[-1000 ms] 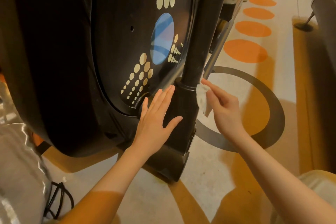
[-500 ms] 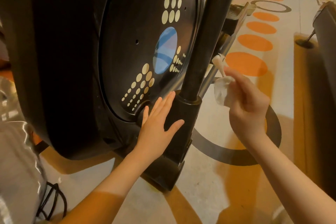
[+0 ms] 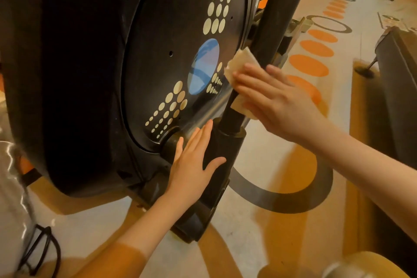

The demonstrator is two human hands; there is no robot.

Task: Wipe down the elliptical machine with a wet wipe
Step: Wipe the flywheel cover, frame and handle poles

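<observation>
Pressing the soft, limp wet wipe against the rigid upright tube, my right hand kept fingers flat; my left hand rested outspread on its base collar.

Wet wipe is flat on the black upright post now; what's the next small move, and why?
Probably slide the right hand down the post, pressing the wet wipe toward the collar. The wipe sits mid-post under straight fingers, and the left hand braces the base below.

- The elliptical machine's disc cover looks like glossy black plastic.
- The upright tube is smooth and matt.
- The wet wipe is soft, creased cloth.
- The floor is smooth.
</observation>
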